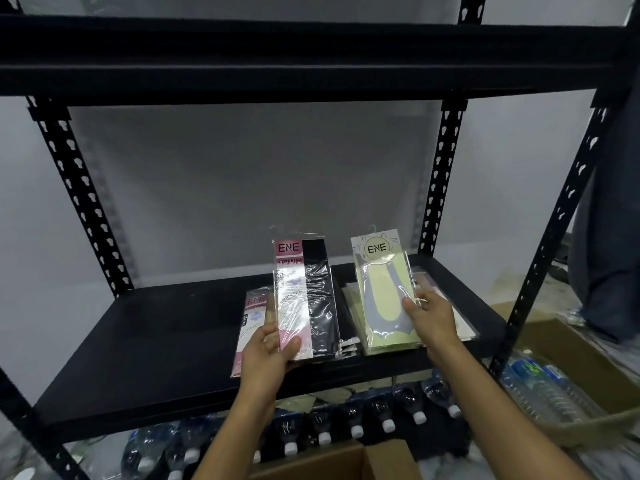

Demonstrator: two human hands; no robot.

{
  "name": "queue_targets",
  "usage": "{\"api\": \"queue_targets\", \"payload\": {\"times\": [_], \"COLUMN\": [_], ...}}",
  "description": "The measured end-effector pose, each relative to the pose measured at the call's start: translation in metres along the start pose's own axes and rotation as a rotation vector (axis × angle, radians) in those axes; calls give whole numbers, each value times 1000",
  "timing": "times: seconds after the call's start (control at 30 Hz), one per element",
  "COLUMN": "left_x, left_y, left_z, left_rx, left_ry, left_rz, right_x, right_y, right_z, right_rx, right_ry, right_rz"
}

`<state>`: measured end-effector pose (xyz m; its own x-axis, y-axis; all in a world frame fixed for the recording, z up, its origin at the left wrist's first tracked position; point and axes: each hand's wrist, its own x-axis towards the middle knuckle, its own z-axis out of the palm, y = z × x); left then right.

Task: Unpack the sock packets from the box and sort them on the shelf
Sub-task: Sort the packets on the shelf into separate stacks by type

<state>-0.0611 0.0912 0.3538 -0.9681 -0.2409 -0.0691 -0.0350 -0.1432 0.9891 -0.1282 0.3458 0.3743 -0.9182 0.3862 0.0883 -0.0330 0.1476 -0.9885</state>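
Over the packet-stacked black metal shelf [156, 341], the left hand [268, 348] pinches a pink-and-black stocking packet [306, 292] and the right hand [433, 320] a pale-green sock packet [382, 292].

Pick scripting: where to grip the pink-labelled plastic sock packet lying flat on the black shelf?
Probably the near short end, pinched from the front: the pink-labelled plastic sock packet lies flat, that end near the front edge of the black shelf; the left hand and its black-sock packet cover the right side.
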Motion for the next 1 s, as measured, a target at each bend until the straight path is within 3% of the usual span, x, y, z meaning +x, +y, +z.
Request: {"api": "queue_targets", "payload": {"times": [0.43,0.67,1.0], "left_x": [10,12,6], "left_y": [-4,-5,-2], "left_z": [1,3,-3], "left_rx": [30,48,50], "left_ry": [-8,-15,7], "left_rz": [-16,0,-1], "right_x": [45,37,37], "right_y": [25,43,54], "right_z": [26,34,36], "right_rx": [-463,-992,-970], "right_ry": [-20,-8,-128], "right_rz": [35,-182,-235]}}
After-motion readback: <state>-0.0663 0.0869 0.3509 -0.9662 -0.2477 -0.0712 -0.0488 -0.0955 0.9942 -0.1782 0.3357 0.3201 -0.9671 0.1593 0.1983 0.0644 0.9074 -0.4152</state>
